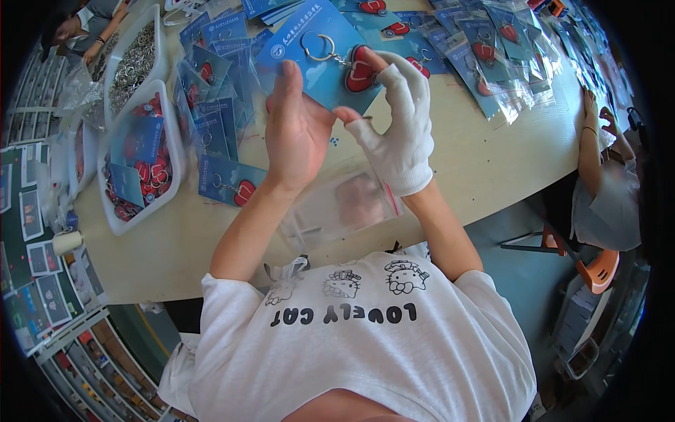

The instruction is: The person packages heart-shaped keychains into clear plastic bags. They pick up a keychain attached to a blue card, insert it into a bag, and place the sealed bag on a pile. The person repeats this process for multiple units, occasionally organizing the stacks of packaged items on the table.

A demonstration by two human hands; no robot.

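Observation:
A blue backing card (pixel 299 39) with a gold key ring and a red heart-shaped charm (pixel 359 73) is held up between my hands. My bare left hand (pixel 299 133) is at the card's lower left, thumb raised along its front; its other fingers are partly hidden. My right hand (pixel 401 133), in a white glove with bare fingertips, curls round the card's right side. Its index fingertip touches the red charm and its thumb lies by the lower edge. Beneath my wrists a clear plastic bag (pixel 337 204) lies on the table. Another keychain card (pixel 228 181) lies beside my left forearm.
White bins at left hold metal rings (pixel 133 67) and red charms (pixel 158 169), with blue cards on top. Bagged keychain cards (pixel 485 53) cover the table's far side. Another person's hands (pixel 598 116) are at the right edge; a person (pixel 88 35) is at far left.

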